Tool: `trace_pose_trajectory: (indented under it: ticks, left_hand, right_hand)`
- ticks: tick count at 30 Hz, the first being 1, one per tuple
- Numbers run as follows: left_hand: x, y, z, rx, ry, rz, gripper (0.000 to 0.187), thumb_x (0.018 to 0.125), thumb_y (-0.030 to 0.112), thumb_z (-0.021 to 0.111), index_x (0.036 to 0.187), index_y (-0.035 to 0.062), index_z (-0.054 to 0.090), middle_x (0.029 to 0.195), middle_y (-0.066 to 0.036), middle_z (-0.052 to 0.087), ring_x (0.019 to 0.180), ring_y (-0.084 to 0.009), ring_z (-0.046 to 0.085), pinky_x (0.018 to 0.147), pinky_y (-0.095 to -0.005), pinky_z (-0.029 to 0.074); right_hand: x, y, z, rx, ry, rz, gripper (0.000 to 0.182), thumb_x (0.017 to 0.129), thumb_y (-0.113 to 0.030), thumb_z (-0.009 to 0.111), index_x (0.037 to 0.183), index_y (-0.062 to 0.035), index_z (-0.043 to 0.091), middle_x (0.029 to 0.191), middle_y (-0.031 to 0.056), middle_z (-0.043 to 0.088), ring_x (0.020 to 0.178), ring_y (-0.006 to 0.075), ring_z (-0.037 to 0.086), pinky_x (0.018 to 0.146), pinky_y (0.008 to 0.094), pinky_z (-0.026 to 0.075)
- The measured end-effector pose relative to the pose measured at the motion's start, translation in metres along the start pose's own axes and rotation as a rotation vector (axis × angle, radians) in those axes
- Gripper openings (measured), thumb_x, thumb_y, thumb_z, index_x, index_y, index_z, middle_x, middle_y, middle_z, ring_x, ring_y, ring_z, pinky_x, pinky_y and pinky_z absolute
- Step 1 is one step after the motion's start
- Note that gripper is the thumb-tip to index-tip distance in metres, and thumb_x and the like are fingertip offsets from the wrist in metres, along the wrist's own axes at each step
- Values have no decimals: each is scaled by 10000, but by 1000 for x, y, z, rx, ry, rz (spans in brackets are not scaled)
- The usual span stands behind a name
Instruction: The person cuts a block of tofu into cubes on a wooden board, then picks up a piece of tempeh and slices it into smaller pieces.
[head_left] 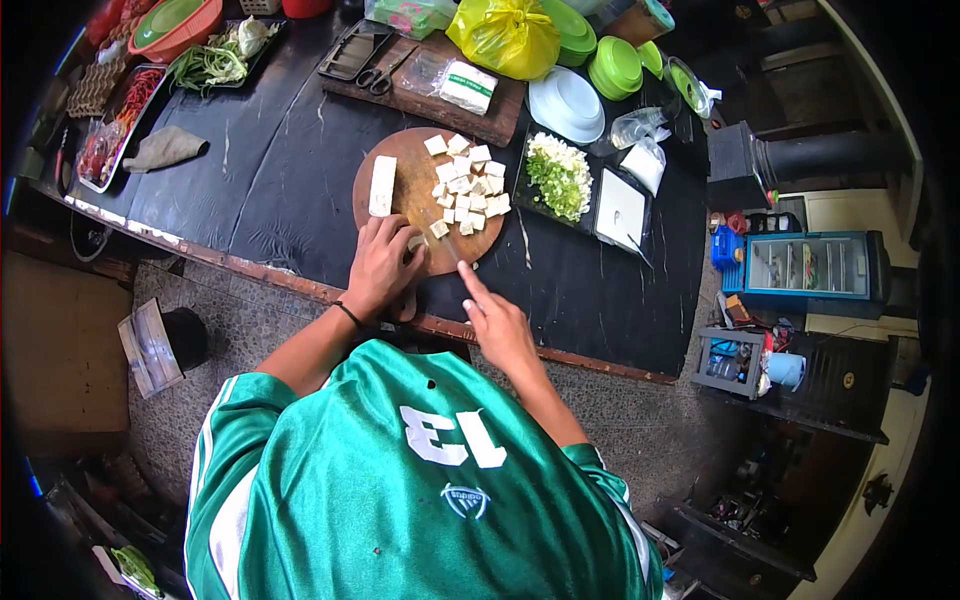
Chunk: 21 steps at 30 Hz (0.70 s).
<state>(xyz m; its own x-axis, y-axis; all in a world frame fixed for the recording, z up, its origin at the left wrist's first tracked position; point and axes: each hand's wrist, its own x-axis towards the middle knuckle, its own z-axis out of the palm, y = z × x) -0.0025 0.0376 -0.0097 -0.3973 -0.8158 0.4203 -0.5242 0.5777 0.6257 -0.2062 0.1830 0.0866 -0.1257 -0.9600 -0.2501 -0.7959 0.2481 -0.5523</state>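
On a round wooden board (pixel 410 185) at the table's front edge, my left hand (pixel 382 262) rests with bent fingers at the near end of a white block (pixel 383 186). What its fingertips press on is partly hidden; a small pale piece shows beside them. My right hand (pixel 497 322) is closed round the handle of a knife (pixel 452 247), whose blade points up and left over the board. White cubes (pixel 468 185) lie in a loose pile on the board's right half. One cube (pixel 439 229) sits close to the blade's tip.
Right of the board are a black tray (pixel 560 180) of chopped green and white pieces and a white tray (pixel 620 208). Behind lies a wooden slab (pixel 420 85) with scissors (pixel 376 80) and a white packet (pixel 468 88). A grey cloth (pixel 165 149) lies at left.
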Motion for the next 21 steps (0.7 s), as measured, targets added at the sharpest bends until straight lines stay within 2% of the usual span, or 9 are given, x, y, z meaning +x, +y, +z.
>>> trace_pose_trajectory:
  ticks: [2, 5, 7, 9, 10, 11, 14, 18, 21]
  left_hand:
    - [0, 0, 1, 8, -7, -5, 298, 928, 225, 859, 1179, 84, 780, 1261, -96, 693, 1222, -321, 632, 1038, -460, 507]
    - [0, -1, 2, 10, 12, 11, 331, 896, 187, 891, 1189, 88, 774, 1275, -100, 695, 1198, -331, 633, 1041, -464, 518]
    - [0, 0, -1, 7, 2, 6, 342, 897, 195, 891, 1199, 89, 769, 1281, -101, 693, 1205, -331, 631, 1049, -467, 514]
    - [1, 4, -2, -2, -9, 7, 354, 898, 203, 892, 1209, 90, 765, 1287, -103, 691, 1213, -330, 630, 1057, -470, 511]
    - [3, 6, -3, 2, -8, -6, 365, 901, 215, 892, 1218, 93, 762, 1289, -103, 688, 1212, -329, 627, 1058, -471, 506]
    - [4, 8, -3, 7, -6, -19, 376, 903, 227, 893, 1227, 95, 759, 1291, -103, 686, 1212, -327, 625, 1059, -472, 501]
    - [7, 9, 3, 50, -9, -45, 393, 905, 250, 897, 1243, 103, 761, 1286, -93, 685, 1199, -321, 624, 1037, -462, 496]
    - [8, 14, 6, 90, -15, -34, 403, 904, 261, 902, 1253, 112, 765, 1271, -77, 688, 1181, -309, 626, 1001, -446, 493]
    - [8, 15, 8, 98, -24, -34, 411, 900, 267, 906, 1258, 120, 769, 1266, -61, 692, 1178, -295, 629, 989, -437, 489]
  right_hand:
    - [2, 6, -5, 8, 211, -76, 678, 1141, -210, 657, 1751, -425, 453, 996, 201, 749, 905, 459, 762, 815, 566, 609]
    - [7, 5, -19, 224, 373, -22, 655, 1146, -181, 652, 1742, -398, 486, 1074, 205, 780, 928, 425, 782, 848, 510, 630]
    - [5, 3, -28, 235, 390, -45, 655, 1143, -177, 651, 1741, -391, 491, 1127, 222, 792, 975, 439, 788, 879, 506, 628]
    - [3, 1, -34, 180, 201, 14, 657, 1139, -186, 655, 1738, -400, 491, 1161, 239, 793, 1009, 454, 787, 911, 527, 619]
    - [3, 6, -32, 106, 144, -17, 663, 1136, -173, 669, 1754, -335, 490, 1038, 189, 801, 856, 243, 785, 856, 412, 627]
    - [2, 8, -29, 105, 146, -19, 663, 1136, -173, 669, 1754, -335, 490, 1038, 189, 801, 856, 243, 785, 856, 412, 627]
    - [2, 8, -19, 43, -4, -21, 671, 1127, -184, 678, 1741, -381, 493, 982, 225, 771, 897, 401, 788, 858, 480, 611]
    - [6, 10, -9, 21, 2, -29, 687, 1129, -185, 675, 1753, -385, 468, 984, 231, 770, 904, 412, 790, 857, 495, 610]
    - [10, 12, -6, 32, -43, 10, 675, 1144, -250, 653, 1754, -435, 431, 1040, 223, 775, 991, 492, 769, 866, 585, 605]
